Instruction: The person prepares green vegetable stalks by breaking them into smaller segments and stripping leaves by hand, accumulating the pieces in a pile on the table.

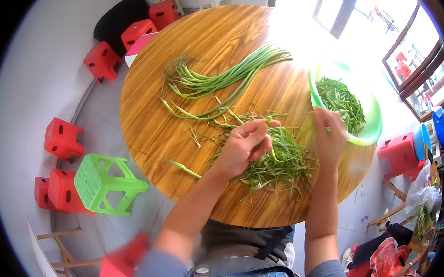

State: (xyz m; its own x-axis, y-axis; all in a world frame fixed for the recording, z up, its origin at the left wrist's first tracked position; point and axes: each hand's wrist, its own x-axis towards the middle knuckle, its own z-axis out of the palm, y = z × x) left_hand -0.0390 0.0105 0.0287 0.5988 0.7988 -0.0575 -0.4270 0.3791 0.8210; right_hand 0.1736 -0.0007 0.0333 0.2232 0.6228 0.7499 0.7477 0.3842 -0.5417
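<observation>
Wooden bench [155, 127] is filling my remote view: left hand [248, 144] is pinching a green stalk [268, 120] over leafy scraps [287, 162], blurry right hand [331, 136] is hovering near the bowl [373, 111] (can't tell if it's closed), long stalks [223, 81] are lying farther back.

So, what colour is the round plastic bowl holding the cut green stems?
The bowl is light green, whiter in the strong light; see the head view.

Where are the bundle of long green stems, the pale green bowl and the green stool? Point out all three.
Bundle of long green stems [223, 81]: head view, middle of the stalks.
Pale green bowl [367, 140]: head view, near rim.
Green stool [93, 180]: head view, seat.
</observation>
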